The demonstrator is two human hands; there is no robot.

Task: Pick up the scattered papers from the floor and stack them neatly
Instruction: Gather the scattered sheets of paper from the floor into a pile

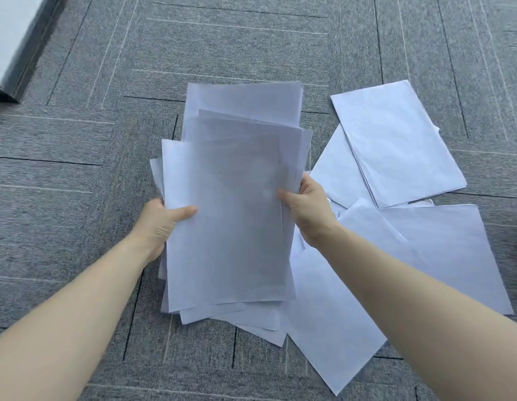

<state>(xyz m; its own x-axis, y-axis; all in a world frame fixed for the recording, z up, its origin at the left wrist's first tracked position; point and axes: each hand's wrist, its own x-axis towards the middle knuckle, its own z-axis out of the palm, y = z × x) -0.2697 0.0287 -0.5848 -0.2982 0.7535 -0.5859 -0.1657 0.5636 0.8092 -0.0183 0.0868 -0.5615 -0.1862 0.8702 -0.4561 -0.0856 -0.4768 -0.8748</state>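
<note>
Roughly half done: left hand (157, 224) and right hand (306, 209) each grip, pinching, an uneven bundle of papers (228, 227) above the floor (78, 140); loose sheets (396, 146) remain, to the right

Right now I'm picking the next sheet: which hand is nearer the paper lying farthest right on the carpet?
Right. The right hand grips the held bundle's right edge, beside that paper; the left hand grips the far edge.
</note>
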